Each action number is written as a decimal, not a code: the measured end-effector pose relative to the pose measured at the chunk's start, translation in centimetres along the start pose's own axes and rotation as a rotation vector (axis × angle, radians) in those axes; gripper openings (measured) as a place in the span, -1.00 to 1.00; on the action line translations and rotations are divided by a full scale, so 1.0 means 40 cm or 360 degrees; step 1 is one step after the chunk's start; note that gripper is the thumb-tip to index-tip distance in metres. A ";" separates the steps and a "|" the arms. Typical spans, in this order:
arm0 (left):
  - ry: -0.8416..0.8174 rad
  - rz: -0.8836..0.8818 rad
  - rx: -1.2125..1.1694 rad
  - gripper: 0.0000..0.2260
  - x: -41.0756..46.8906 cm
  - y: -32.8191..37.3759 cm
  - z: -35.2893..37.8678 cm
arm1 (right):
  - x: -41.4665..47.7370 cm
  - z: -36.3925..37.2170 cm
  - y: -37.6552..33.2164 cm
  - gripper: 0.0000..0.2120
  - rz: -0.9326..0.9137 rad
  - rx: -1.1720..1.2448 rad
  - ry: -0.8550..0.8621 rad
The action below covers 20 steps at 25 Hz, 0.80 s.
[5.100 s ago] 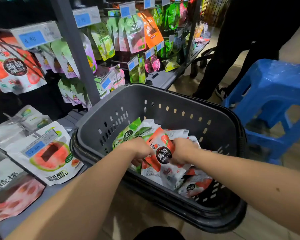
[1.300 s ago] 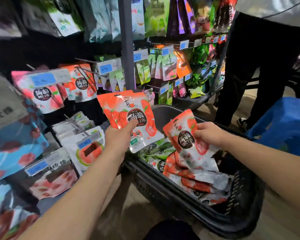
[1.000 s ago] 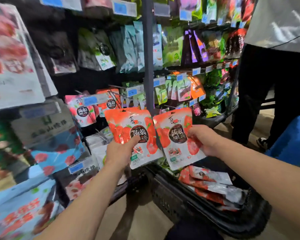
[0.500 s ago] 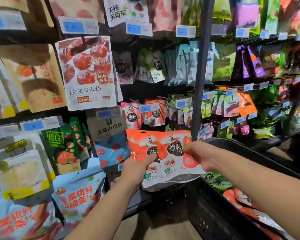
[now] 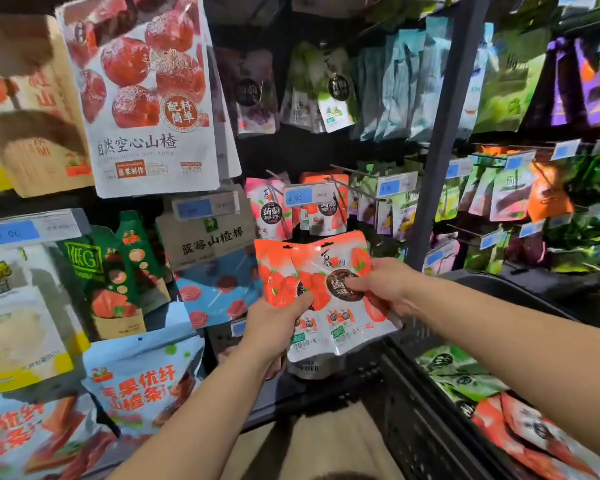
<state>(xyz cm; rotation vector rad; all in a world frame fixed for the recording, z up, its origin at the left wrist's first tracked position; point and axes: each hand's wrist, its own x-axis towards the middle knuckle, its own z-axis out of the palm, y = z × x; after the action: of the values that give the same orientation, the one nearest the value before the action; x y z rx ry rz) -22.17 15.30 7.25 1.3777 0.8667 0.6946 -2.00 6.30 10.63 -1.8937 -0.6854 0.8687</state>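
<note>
Change: 2 red pouches raised from basket, now overlapped | left hand, right hand each pinch 1 | I judge they join matching pouches just above hands.

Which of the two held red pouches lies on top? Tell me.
The right pouch, held by the right hand: its edge overlaps the left pouch in the left hand and half hides that one's round black label.
</note>
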 end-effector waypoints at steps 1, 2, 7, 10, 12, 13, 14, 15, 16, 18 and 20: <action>0.0032 0.0022 0.0023 -0.81 0.023 -0.008 0.016 | 0.020 -0.014 0.000 -0.66 -0.0046 0.0017 0.0103; 0.0058 0.0051 0.0045 -0.82 0.050 -0.016 0.038 | 0.042 -0.034 0.002 -0.74 -0.0088 0.0068 0.0222; 0.0143 0.0134 0.0191 -0.76 0.156 -0.011 0.121 | 0.163 -0.123 0.030 -0.78 -0.0135 0.0453 0.0564; 0.0173 0.0153 0.0263 -0.69 0.226 -0.019 0.151 | 0.260 -0.153 0.050 -0.72 -0.0138 0.0659 0.0656; 0.0199 0.0171 0.0246 -0.70 0.268 -0.022 0.156 | 0.303 -0.158 0.051 -0.75 -0.0149 0.0755 0.0637; 0.0202 0.0185 0.0240 -0.73 0.282 -0.022 0.156 | 0.322 -0.162 0.055 -0.77 -0.0158 0.0789 0.0626; 0.0205 0.0202 0.0236 -0.77 0.295 -0.023 0.155 | 0.337 -0.163 0.057 -0.77 -0.0158 0.0819 0.0617; 0.0205 0.0220 0.0232 -0.81 0.304 -0.023 0.153 | 0.345 -0.166 0.058 -0.74 -0.0140 0.0848 0.0603; 0.0208 0.0238 0.0222 -0.85 0.309 -0.023 0.152 | 0.355 -0.172 0.061 -0.67 -0.0117 0.0884 0.0602; 0.0215 0.0260 0.0206 -0.86 0.316 -0.024 0.151 | 0.366 -0.186 0.072 -0.63 -0.0109 0.0935 0.0600; 0.0209 0.0256 0.0195 -0.87 0.324 -0.030 0.152 | 0.356 -0.196 0.069 -0.71 -0.0082 0.0915 0.0622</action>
<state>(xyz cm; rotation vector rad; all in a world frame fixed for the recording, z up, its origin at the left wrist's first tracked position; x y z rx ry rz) -10.29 22.86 4.49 1.5367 0.9210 0.8755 13.02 11.80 6.68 -1.4521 -0.2088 0.5569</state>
